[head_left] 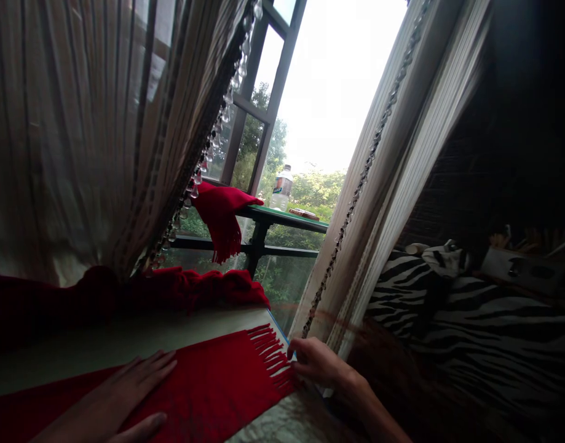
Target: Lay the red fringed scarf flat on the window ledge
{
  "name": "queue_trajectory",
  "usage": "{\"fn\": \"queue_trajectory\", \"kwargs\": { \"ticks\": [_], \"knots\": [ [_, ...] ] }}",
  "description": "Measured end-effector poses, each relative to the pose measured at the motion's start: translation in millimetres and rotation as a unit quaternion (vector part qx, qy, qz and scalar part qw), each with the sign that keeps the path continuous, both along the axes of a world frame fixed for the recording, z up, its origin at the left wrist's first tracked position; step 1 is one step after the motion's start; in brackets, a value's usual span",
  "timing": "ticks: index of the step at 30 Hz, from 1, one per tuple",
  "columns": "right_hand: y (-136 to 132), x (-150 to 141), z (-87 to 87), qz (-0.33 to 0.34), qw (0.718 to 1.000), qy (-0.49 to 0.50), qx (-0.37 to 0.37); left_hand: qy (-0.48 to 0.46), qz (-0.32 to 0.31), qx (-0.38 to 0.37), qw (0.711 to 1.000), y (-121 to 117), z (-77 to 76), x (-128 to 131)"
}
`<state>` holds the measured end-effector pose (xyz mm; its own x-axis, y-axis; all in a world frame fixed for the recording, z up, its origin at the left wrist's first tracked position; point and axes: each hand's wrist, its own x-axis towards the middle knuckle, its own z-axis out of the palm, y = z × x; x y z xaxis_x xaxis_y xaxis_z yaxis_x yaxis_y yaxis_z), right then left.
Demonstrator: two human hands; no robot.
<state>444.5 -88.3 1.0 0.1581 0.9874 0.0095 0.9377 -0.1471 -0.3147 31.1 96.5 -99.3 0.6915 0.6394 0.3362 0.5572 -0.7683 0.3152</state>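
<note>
A red fringed scarf point(217, 375) lies spread out over a pale tabletop point(171, 344). My left hand point(130, 394) rests flat on it, fingers stretched out and the thumb apart. At the scarf's right end, my right hand point(316, 360) is closed, its fingertips pinching at the tassels of the fringe point(270, 354). The exact strands between those fingers are hard to make out. Behind the flat scarf, more bunched red fabric point(203, 288) lies along the table's far edge.
Another red scarf point(222, 212) hangs over a green railing point(305, 220) by the open window. A plastic bottle point(281, 187) and a small flat item point(304, 214) sit on the railing. Beaded curtains point(102, 123) flank it; zebra-striped fabric point(485, 326) lies at right.
</note>
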Motion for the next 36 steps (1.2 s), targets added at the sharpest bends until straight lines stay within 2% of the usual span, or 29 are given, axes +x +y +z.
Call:
{"fn": "queue_trajectory", "kwargs": {
  "ticks": [3, 6, 13, 15, 19, 22, 29, 31, 36],
  "knots": [
    [-2, -22, -2.7, 0.044, 0.999, 0.031, -0.002, 0.001, -0.013, -0.001, 1.0, 3, -2.2, -1],
    [2, -30, -6.1, 0.05, 0.998, 0.037, 0.004, -0.007, -0.011, -0.002, 1.0, 4, -2.1, -2],
    [-6, 15, -5.4, -0.018, 0.999, 0.005, 0.032, -0.019, -0.017, 0.0, 1.0, 0, 1.3, 0],
    [-11, 15, -5.0, -0.015, 0.999, 0.008, 0.037, -0.01, -0.014, 0.003, 1.0, 1, 0.2, 0],
    [-14, -10, -8.9, 0.036, 0.999, 0.035, 0.021, 0.001, -0.013, 0.008, 1.0, 3, -2.0, 0],
    [-12, -17, -13.4, 0.045, 0.998, 0.039, 0.013, -0.005, -0.015, 0.01, 1.0, 2, -1.4, 0],
    [-18, 23, -11.6, -0.02, 0.999, 0.017, 0.027, -0.02, -0.012, 0.023, 0.999, 0, -7.1, -1],
    [-23, 16, -9.0, -0.015, 0.999, 0.022, 0.029, -0.023, -0.01, 0.032, 0.999, 1, -10.8, -2],
    [-27, -28, -11.8, 0.053, 0.997, 0.059, 0.007, -0.026, -0.006, 0.054, 0.998, 5, -16.1, -2]
  ]
}}
